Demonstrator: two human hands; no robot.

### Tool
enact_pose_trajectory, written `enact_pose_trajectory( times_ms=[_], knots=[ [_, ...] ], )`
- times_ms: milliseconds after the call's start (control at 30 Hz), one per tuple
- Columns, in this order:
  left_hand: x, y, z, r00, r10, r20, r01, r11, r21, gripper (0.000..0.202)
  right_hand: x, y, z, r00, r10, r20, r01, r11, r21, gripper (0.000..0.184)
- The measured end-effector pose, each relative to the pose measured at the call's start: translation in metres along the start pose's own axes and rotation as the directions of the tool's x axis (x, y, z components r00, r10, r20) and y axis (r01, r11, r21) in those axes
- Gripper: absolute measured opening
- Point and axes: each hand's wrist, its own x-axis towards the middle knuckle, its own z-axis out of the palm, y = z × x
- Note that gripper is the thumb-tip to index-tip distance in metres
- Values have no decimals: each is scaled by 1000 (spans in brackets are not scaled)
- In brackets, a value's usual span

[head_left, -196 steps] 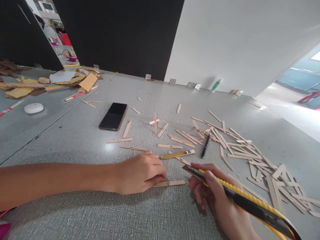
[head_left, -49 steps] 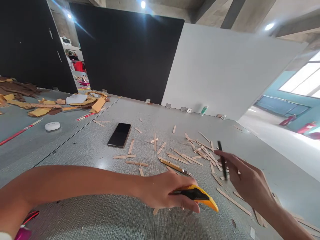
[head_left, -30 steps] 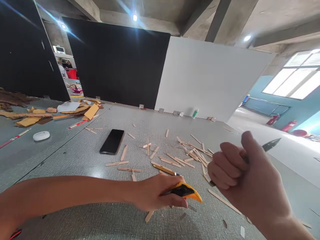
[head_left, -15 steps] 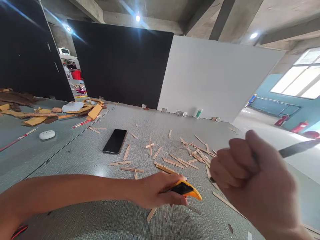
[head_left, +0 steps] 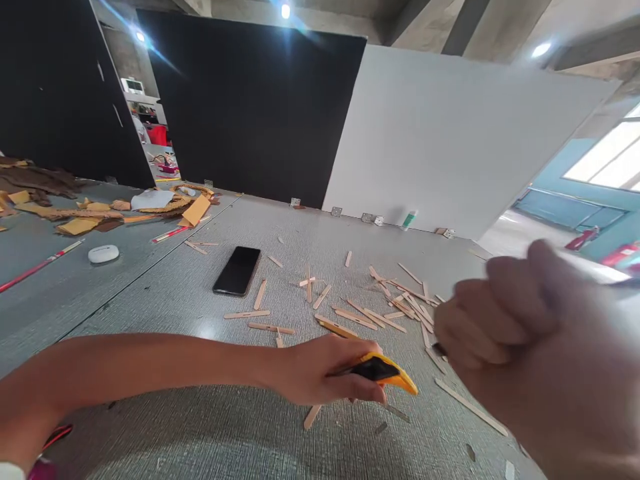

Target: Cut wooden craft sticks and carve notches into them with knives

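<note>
My left hand is closed around a yellow-and-black tool, low over the table among wooden craft sticks. Its kind is not clear, as my fingers cover much of it. A yellow-brown strip shows just beyond the knuckles; whether it belongs to the tool I cannot tell. At the right, raised and blurred, my right hand makes a fist around a knife-like tool. The dark end of that tool pokes out below the fist, and a grey, flat, blade-like part shows faintly behind it.
A phone and a white earbud case lie on the grey table. Small grey blade-like pieces lie near my left hand. Yellow and brown scraps are heaped at left. Black and white panels stand behind, with a green-white tube near them.
The view has shifted, so the table things appear slightly higher and further right. My right fist appears further right, with less of the grey blade-like part visible. Both hands keep their hold.
</note>
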Motion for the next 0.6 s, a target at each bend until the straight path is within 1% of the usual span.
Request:
enact_pose_trajectory(
  times_ms=[67, 100, 133, 200, 233, 267, 300, 333, 367, 433, 467, 500, 533, 567, 600],
  knots=[
    [0, 1, 0, 1000, 4, 0, -4, 1000, 1, 34, 1, 0, 1, 987, 141, 72, -144, 989, 35, 72],
    [0, 1, 0, 1000, 4, -2, -4, 1000, 2, 34, 2, 0, 1, 978, 186, 91, -190, 981, 31, 71],
    [0, 1, 0, 1000, 2, -5, -2, 1000, 1, 34, 2, 0, 2, 986, 151, 71, -155, 986, 53, 71],
    [0, 1, 1, 1000, -2, -12, 1, 1000, -5, 33, 1, 0, 4, 997, 75, -7, -74, 995, 74, 71],
    [1, 1, 1, 1000, -1, -13, 1, 1000, -9, 34, 0, 0, 5, 997, 73, 0, -72, 995, 73, 71],
    [1, 0, 1, 1000, -1, -12, 0, 1000, -11, 36, -1, 1, 6, 985, 148, 84, -151, 988, 26, 70],
    [1, 0, 1, 1000, -1, -10, 0, 1000, -12, 38, -2, 2, 7, 972, 198, 126, -197, 980, -19, 69],
    [1, -1, 1, 1000, -2, -8, 2, 1000, -13, 39, -2, 2, 7, 972, 199, 123, -198, 980, -21, 68],
    [1, -1, 1, 1000, -4, -5, 4, 1000, -14, 38, -2, 3, 7, 981, 169, 92, -170, 985, 5, 68],
    [0, -1, 0, 1000, -5, 1, 5, 1000, -15, 36, -1, 2, 6, 994, 112, -2, -112, 993, 46, 69],
    [-1, -1, 0, 1000, -3, 3, 3, 1000, -12, 35, 0, 2, 5, 989, 139, 39, -141, 990, 28, 68],
    [-2, 0, -1, 1000, 0, 3, 0, 1000, -7, 35, 1, 2, 5, 984, 174, 46, -174, 985, -10, 66],
    [-2, 0, -1, 1000, 3, 0, -3, 1000, -1, 34, 2, 1, 4, 979, 193, 70, -193, 981, -9, 64],
    [-3, 0, -1, 1000, 4, -5, -4, 1000, 4, 34, 2, 1, 3, 985, 166, 43, -167, 986, 16, 64],
    [-3, 1, -1, 1000, 4, -9, -4, 1000, 8, 34, 2, 1, 3, 992, 125, -12, -125, 992, 35, 65]
  ],
)
